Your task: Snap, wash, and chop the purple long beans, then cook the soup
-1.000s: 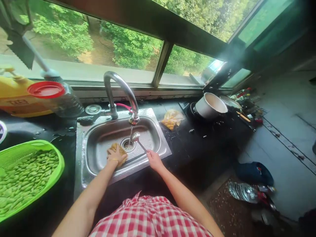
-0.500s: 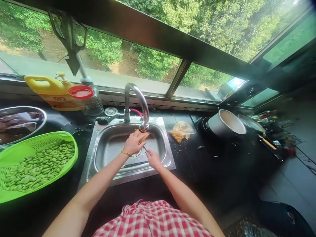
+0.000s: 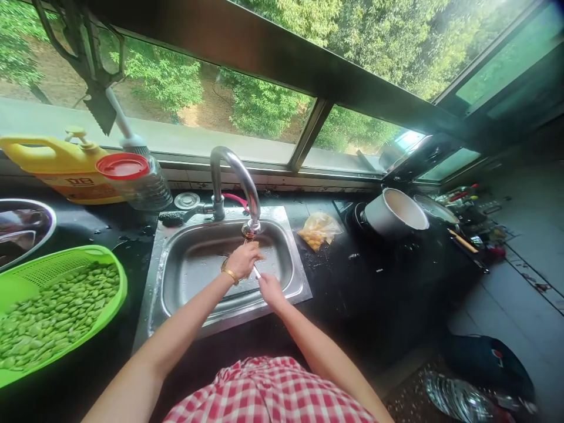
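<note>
Under the running end of the curved steel faucet [image 3: 253, 205], my left hand [image 3: 242, 260] is closed on a tan, rough-looking piece [image 3: 259, 255]. My fingers cover most of it, so its kind is unclear. My right hand [image 3: 270, 289] grips a slim silver utensil [image 3: 257, 271] whose far end reaches my left hand; that end is hidden. Both hands are over the steel sink [image 3: 185, 276]. A gold-coloured bracelet [image 3: 230, 276] circles my left wrist.
Left of the sink stands a green basket [image 3: 118, 294] of shelled green beans [image 3: 66, 311]. A yellow jug [image 3: 57, 161] and red-lidded plastic jar [image 3: 145, 182] are behind. To the right lie a plastic bag [image 3: 319, 231] with yellow pieces and a pot [image 3: 383, 211].
My view has shifted, moving the surroundings leftward in the picture. My left hand has turned and sits lower below the faucet, and more of the silver utensil shows between my hands.
</note>
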A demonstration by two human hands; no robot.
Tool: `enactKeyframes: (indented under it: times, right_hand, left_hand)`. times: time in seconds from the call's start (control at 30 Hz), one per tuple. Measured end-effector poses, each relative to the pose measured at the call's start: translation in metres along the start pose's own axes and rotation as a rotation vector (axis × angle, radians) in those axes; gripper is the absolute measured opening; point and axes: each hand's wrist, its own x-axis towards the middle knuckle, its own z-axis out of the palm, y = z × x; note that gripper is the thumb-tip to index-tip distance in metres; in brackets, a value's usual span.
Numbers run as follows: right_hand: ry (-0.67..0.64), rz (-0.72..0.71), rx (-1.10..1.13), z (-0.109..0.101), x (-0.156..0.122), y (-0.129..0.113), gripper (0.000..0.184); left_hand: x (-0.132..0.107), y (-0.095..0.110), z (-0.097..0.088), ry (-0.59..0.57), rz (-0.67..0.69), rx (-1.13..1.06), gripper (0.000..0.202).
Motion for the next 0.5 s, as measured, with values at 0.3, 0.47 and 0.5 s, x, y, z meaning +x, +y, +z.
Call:
enactKeyframes:
  times: [0.3,0.47,0.5]
  right_hand:
    - [0.072,-0.018,0.095,0.002,-0.011,-0.001,0.023]
    - [-0.062,0.383,0.638,-0.012,-0.011,-0.008,0.019]
    - [-0.11,0.441,0.757,-0.014,-0.012,-0.011,0.018]
  left_hand:
    - [0.017,-0.047,-0.03,-0.023,-0.275,-0.053,0.043]
    - [-0.027,-0.048,-0.016,-0.054,-0.315,-0.03,0.041]
    - [-0.034,-0.046,-0.013,-0.045,-0.29,-0.014,0.04]
